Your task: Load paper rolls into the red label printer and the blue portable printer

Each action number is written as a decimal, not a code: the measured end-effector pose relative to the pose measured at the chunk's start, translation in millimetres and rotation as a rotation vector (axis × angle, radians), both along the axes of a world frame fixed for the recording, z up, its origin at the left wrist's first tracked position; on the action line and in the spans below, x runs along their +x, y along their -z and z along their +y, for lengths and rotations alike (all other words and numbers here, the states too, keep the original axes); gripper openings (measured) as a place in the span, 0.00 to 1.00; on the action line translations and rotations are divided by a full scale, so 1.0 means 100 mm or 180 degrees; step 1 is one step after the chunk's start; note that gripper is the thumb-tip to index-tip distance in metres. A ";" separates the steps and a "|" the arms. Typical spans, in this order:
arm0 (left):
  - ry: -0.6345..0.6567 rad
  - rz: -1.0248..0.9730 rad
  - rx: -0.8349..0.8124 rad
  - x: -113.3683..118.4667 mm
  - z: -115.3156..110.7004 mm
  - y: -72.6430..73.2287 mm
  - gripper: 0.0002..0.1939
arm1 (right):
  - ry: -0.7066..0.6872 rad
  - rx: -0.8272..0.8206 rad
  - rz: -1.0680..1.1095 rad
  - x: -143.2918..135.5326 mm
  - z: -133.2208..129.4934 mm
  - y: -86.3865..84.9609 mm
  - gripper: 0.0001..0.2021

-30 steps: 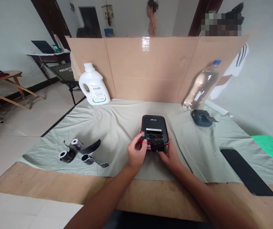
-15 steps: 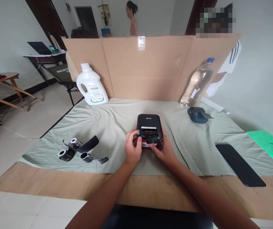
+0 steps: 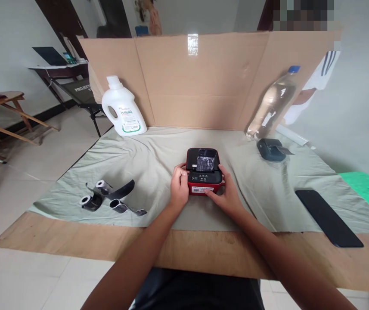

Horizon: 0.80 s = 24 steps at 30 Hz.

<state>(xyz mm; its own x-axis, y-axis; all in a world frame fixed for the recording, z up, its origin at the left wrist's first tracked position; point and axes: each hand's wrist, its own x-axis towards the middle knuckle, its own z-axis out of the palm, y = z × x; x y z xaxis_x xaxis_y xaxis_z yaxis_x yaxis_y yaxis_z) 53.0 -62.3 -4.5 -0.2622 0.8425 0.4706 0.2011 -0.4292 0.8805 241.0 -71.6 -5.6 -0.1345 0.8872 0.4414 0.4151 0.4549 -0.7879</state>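
A small red and black printer [image 3: 204, 177] stands on the grey-green cloth [image 3: 168, 159] in front of me. From its top slot a dark strip with white print [image 3: 205, 160] sticks up and leans back over the lid. My left hand [image 3: 179, 187] grips the printer's left side, with fingers bent at the corner. On the opposite side my right hand [image 3: 227, 193] holds it, the thumb against the front near a white label [image 3: 200, 189]. The fingertips behind the printer's sides are partly hidden.
Dark rolls [image 3: 92, 202] lie at left, a phone [image 3: 329, 218] at right. A white jug [image 3: 124, 110], a clear bottle [image 3: 273, 103] and a dark device [image 3: 271, 149] stand before a cardboard screen [image 3: 200, 82]. Two people are partly visible behind it.
The dark strip, earlier folded forward over the printer's front, now stands up and leans back, uncovering the front panel. My left fingers have shifted on the side. The view has tilted slightly.
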 end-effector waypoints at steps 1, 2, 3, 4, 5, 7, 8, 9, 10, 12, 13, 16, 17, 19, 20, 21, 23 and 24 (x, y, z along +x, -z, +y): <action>-0.0045 0.0028 0.0122 0.00 0.00 0.00 0.17 | 0.0003 0.0010 -0.0013 0.00 0.00 0.00 0.46; -0.0088 0.0075 0.0239 0.01 -0.01 0.00 0.16 | 0.0009 0.0011 -0.0034 0.00 0.00 0.00 0.46; -0.0119 0.0130 0.0326 0.01 -0.02 -0.01 0.16 | 0.0022 0.0008 -0.0058 0.00 0.00 -0.01 0.46; -0.0143 0.0179 0.0370 0.01 -0.04 -0.01 0.15 | 0.0036 0.0006 -0.0086 -0.01 -0.01 -0.01 0.47; -0.0158 0.0214 0.0377 0.00 -0.05 -0.02 0.14 | 0.0057 0.0009 -0.0116 -0.01 -0.01 -0.01 0.47; -0.0178 0.0230 0.0347 0.00 -0.09 -0.04 0.11 | 0.0090 0.0058 -0.0195 -0.01 -0.02 -0.02 0.48; -0.0187 0.0244 0.0348 0.00 -0.10 -0.05 0.10 | 0.0095 0.0108 -0.0237 -0.01 -0.02 -0.03 0.48; -0.0195 0.0267 0.0364 0.00 -0.11 -0.05 0.09 | 0.0088 0.0166 -0.0286 -0.01 -0.03 -0.05 0.48; -0.0199 0.0296 0.0389 0.00 -0.11 -0.05 0.09 | 0.0069 0.0219 -0.0334 -0.01 -0.03 -0.06 0.48; -0.0186 0.0343 0.0452 0.00 -0.10 -0.05 0.09 | 0.0020 0.0269 -0.0407 -0.02 -0.03 -0.10 0.49; -0.0179 0.0358 0.0482 0.00 -0.09 -0.05 0.09 | -0.0006 0.0256 -0.0441 -0.02 -0.03 -0.12 0.49; -0.0190 0.0400 0.0476 0.00 -0.07 -0.04 0.11 | -0.0042 0.0079 -0.0514 -0.04 -0.02 -0.16 0.51; -0.0205 0.0424 0.0407 0.00 -0.06 -0.03 0.12 | -0.0050 0.0001 -0.0515 -0.05 -0.02 -0.16 0.52; -0.0236 0.0460 0.0182 0.00 -0.06 -0.03 0.16 | -0.0077 -0.0129 -0.0475 -0.06 -0.02 -0.16 0.53; -0.0244 0.0461 0.0069 0.00 -0.06 -0.02 0.17 | -0.0092 -0.0169 -0.0449 -0.06 -0.03 -0.15 0.54; -0.0246 0.0452 -0.0019 0.00 -0.06 -0.01 0.19 | -0.0103 -0.0194 -0.0429 -0.06 -0.03 -0.15 0.54; -0.0238 0.0424 -0.0110 0.01 -0.07 0.00 0.20 | -0.0105 -0.0240 -0.0411 -0.07 -0.04 -0.15 0.54; -0.0230 0.0411 -0.0135 0.01 -0.07 0.02 0.20 | -0.0103 -0.0277 -0.0411 -0.07 -0.04 -0.16 0.54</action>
